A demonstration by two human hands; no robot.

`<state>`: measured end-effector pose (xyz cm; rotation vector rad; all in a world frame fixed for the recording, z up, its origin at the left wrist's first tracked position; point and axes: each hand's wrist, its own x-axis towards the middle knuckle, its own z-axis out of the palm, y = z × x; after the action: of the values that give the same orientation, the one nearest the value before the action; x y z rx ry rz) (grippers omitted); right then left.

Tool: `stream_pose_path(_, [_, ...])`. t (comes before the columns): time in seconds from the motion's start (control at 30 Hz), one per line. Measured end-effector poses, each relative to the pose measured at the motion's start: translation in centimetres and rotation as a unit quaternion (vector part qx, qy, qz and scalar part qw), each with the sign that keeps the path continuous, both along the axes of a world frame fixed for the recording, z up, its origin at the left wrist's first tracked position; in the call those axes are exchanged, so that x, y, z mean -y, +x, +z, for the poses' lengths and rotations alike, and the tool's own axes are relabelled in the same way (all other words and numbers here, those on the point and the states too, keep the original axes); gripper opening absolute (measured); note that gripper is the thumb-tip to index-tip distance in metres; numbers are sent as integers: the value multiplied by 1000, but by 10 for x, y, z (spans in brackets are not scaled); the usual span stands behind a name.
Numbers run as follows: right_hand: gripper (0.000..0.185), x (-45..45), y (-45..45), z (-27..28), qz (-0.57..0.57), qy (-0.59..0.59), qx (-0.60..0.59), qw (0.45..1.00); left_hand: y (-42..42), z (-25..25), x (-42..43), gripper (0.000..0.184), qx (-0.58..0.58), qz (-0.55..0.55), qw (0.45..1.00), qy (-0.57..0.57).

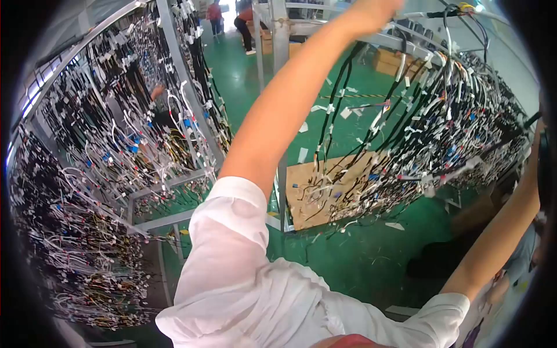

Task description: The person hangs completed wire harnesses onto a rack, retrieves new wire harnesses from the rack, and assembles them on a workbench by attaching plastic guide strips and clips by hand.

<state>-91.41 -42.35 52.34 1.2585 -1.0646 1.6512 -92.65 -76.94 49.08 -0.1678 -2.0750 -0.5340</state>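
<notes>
My left hand (378,10) is raised over the metal rail (380,37) of a hanging rack. It is blurred and cut off by the top edge, so its fingers do not show. Below that arm's reach, black cables (342,87) with white tags and connectors hang from the rail. A dense bundle of similar wire harnesses (464,116) fills the rack to the right. My right hand (542,130) is at the far right edge beside this bundle, mostly lost in the dark rim of the view. Whether either hand holds anything is hidden.
On the left, another metal frame (174,52) carries many hanging wire harnesses (116,133). A brown board (307,211) lies beneath the right rack on the green floor (371,249), among scraps. Cardboard boxes (389,61) and two people (246,26) are in the background.
</notes>
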Motion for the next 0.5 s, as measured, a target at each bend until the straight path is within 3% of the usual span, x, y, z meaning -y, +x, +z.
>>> stream_pose_path(0.03, [46, -14, -29, -6, -45, 75, 13, 996, -8, -3, -15, 35, -12, -6, 991, -131])
stream_pose_path(0.1, [45, -30, -63, -17, -90, 185, 44, 978, -15, -5, -11, 30, 59, 47, 985, -153])
stream_pose_path(0.23, [42, -31, -61, -62, 6, 212, 172, 962, 4, 14, -20, 21, 195, 223, 945, -141])
stream_pose_path(0.27, [42, -20, -55, -82, 13, 249, 202, 947, -17, 8, 0, 17, 132, 315, 914, -221])
stream_pose_path(0.3, [42, -8, -50, -103, 18, 282, 231, 931, -15, 17, 9, 17, 103, 377, 895, -216])
stream_pose_path(0.37, [38, 14, -49, -140, 112, 442, 287, 842, -17, 39, 19, 17, 45, 483, 847, -216])
stream_pose_path(0.4, [36, 19, -50, -146, 132, 436, 249, 855, -35, 71, 55, 18, -127, 269, 955, 4])
stream_pose_path(0.43, [34, 24, -50, -147, 155, 427, 209, 866, -15, 85, 32, 20, -179, 312, 931, -53])
stream_pose_path(0.47, [31, 17, -29, -123, 93, 352, 176, 915, 19, 96, -8, 27, -224, 357, 901, -108])
stream_pose_path(0.5, [31, 3, -20, -106, 39, 250, 168, 953, 42, 103, -38, 24, -390, 301, 856, -157])
